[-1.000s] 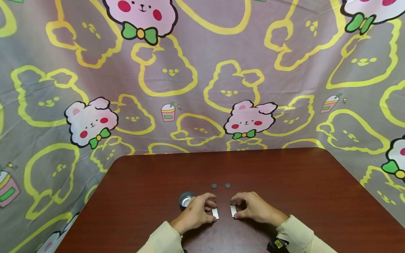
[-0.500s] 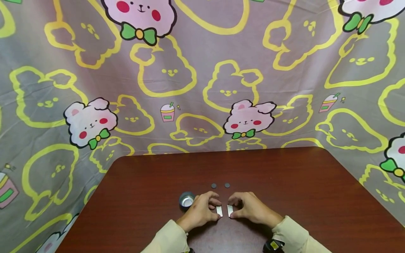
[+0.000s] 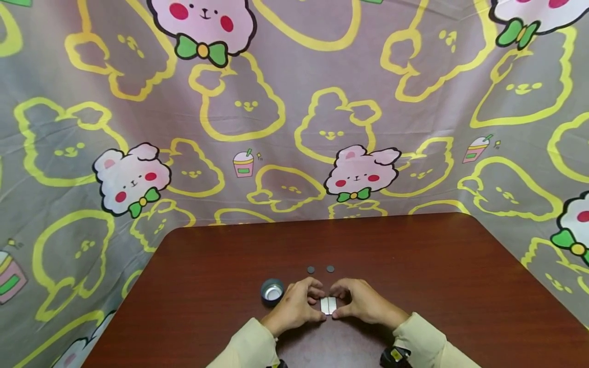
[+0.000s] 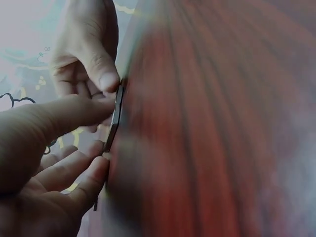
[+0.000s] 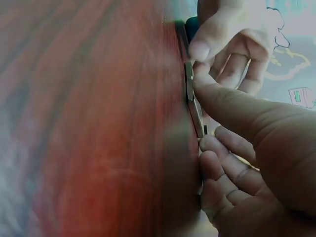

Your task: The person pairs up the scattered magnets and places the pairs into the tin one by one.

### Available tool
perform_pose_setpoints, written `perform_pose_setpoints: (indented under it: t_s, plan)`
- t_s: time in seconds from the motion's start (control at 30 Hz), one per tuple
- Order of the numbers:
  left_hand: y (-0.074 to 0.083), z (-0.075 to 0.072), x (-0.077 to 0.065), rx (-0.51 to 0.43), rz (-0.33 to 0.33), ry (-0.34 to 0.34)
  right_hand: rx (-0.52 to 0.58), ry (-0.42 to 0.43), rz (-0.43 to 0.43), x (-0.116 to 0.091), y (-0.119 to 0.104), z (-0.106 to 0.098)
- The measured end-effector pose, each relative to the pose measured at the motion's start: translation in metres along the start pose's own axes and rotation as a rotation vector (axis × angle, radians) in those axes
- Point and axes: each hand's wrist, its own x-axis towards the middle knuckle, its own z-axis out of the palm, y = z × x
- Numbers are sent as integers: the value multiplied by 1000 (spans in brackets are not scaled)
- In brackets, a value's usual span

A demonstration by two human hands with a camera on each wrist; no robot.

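Note:
Two small white rectangular pieces lie flat on the brown table, side by side with only a thin line between them. My left hand (image 3: 296,305) pinches the left white piece (image 3: 324,306) by its near and far ends, between thumb and fingers. Mirroring that, my right hand (image 3: 362,302) holds the right white piece (image 3: 333,305) the same way. In the left wrist view the pieces appear edge-on as a thin dark-edged strip (image 4: 116,116) close over the wood. The right wrist view shows a similar thin edge (image 5: 190,89) beside the fingertips.
Just beyond the hands lie two dark discs, a left disc (image 3: 311,270) and a right disc (image 3: 330,269). A dark round container (image 3: 272,292) with a silvery inside stands left of my left hand. Patterned cloth (image 3: 285,117) hangs behind the table (image 3: 221,255).
Both hands have moved inward, bringing the two white pieces from a clear gap to edge beside edge. The discs and the round container stay where they were.

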Motion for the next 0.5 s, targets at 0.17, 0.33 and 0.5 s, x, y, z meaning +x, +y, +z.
perform_pose_setpoints:
  t_s: [0.17,0.33,0.5]
  plan:
    - [1,-7,-5,-23,22,2,-28,-11,-31,2,0,-1]
    - [3,-18,-11,-45,48,28,-43,-22,-40,3,-2,-2]
    - [0,-37,-16,-48,45,82,-66,-29,-46,4,-3,-2]
